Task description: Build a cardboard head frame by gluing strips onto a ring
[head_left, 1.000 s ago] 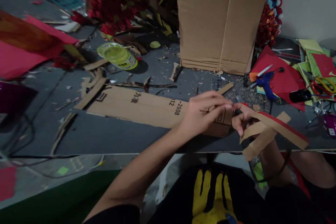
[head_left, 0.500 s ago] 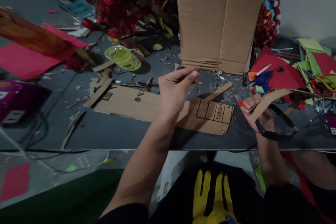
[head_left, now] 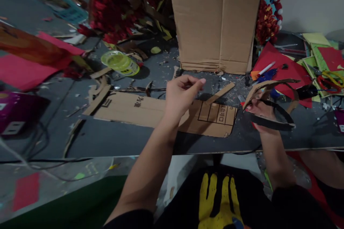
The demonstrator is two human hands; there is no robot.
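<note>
Left hand [head_left: 180, 91] has lifted off, fingers pinched on nothing visible; right hand [head_left: 259, 111], at 3 o'clock, still grips the cardboard strip loop [head_left: 271, 91].

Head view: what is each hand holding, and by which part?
Right hand grips a curved cardboard strip near its left end. Left hand hovers, fingers pinched; holding anything cannot be told.

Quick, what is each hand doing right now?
Left hand: loosely curled above the table, holding nothing visible.
Right hand: closed on cardboard strips.

Upright cardboard box [head_left: 215, 21], yellow-green tape roll [head_left: 120, 61], scissors [head_left: 331, 80]
</note>
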